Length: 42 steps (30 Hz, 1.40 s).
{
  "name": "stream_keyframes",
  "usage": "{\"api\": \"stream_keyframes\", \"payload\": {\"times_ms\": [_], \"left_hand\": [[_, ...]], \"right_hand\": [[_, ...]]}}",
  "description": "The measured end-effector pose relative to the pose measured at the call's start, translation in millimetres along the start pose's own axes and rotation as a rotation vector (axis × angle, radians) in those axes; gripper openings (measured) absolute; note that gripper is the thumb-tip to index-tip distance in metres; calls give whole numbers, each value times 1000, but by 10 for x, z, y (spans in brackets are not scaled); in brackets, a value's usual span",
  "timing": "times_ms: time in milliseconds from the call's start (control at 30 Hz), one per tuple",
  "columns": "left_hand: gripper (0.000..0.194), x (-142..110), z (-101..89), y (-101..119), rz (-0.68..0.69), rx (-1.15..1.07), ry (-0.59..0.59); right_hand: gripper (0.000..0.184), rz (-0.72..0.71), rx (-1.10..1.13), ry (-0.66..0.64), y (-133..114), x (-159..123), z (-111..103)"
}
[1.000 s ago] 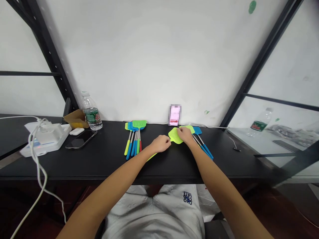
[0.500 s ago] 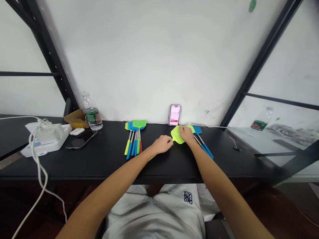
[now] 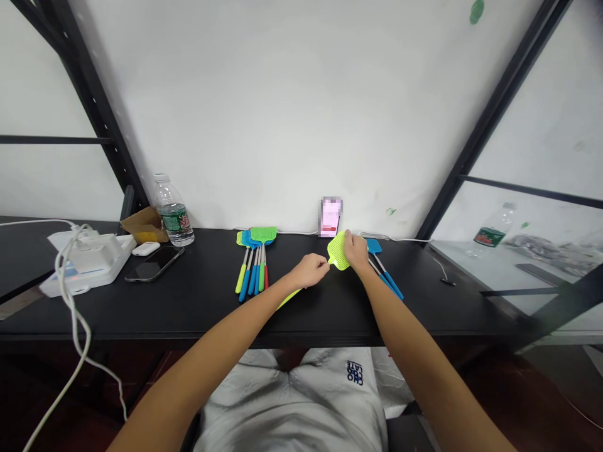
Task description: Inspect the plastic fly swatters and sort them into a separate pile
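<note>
A yellow-green fly swatter (image 3: 337, 252) is held between both hands above the black table. My left hand (image 3: 311, 270) is closed around its neck, just below the perforated head, and the yellow handle shows beneath my forearm. My right hand (image 3: 357, 252) grips the right edge of the head with thumb and fingers. Just right of that hand lie blue fly swatters (image 3: 390, 281), their heads partly covered by it. To the left, several fly swatters (image 3: 264, 235) lie bunched with heads overlapping, handles yellow, blue, green and red.
A phone (image 3: 330, 216) leans upright against the wall. On the left are a water bottle (image 3: 175, 216), a cardboard box (image 3: 146, 225), a white case (image 3: 146, 248), a dark phone (image 3: 154, 263) and a power strip (image 3: 101, 267) with white cables. A cable end (image 3: 447, 282) lies at right.
The swatter's head has shifted slightly right and up, and its tilt has changed. Both hands moved a little with it. A yellow-green patch beside my right hand no longer shows.
</note>
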<state>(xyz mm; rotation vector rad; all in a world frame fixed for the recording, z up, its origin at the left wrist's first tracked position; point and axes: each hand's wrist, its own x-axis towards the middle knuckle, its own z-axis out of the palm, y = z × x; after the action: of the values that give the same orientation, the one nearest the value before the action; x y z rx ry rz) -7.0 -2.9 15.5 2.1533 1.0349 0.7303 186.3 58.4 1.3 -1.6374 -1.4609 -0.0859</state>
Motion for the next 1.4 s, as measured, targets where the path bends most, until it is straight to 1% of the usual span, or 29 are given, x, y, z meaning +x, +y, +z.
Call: {"api": "stream_keyframes", "payload": {"times_ms": [100, 267, 467, 667, 767, 867, 933, 1000, 1067, 1167, 1267, 1400], "left_hand": [[28, -7, -3, 34, -62, -72, -41], [23, 15, -11, 72, -102, -192, -95], [22, 27, -10, 101, -93, -330, -147], [26, 15, 0, 137, -85, -477, -181], [28, 2, -11, 136, -80, -528, -227], [29, -13, -31, 120, -62, -513, -263], [29, -17, -37, 106, -69, -433, -232], [30, -16, -32, 90, -88, -324, -161], [30, -14, -17, 72, -103, -221, -102], [32, -9, 6, 38, -100, -94, -34], [32, 12, 1, -4, -54, 17, 68], [33, 66, -64, -70, -5, 183, 284]], "right_hand": [[66, 6, 21, 43, -29, -2, -28], [65, -7, 41, 121, -74, -2, -67], [68, 16, 50, 207, -87, 0, -99], [67, 40, 40, 247, -88, 14, -110], [68, 64, 23, 280, -49, 37, -130], [74, 133, 23, 325, 35, 71, -202], [80, 184, 42, 316, 94, 95, -259], [83, 207, 38, 301, 129, 110, -289], [83, 200, -1, 308, 129, 110, -272], [81, 154, -79, 311, 84, 83, -185], [78, 92, -127, 240, 42, 49, -102], [75, 63, -162, 95, 26, 23, -45]]}}
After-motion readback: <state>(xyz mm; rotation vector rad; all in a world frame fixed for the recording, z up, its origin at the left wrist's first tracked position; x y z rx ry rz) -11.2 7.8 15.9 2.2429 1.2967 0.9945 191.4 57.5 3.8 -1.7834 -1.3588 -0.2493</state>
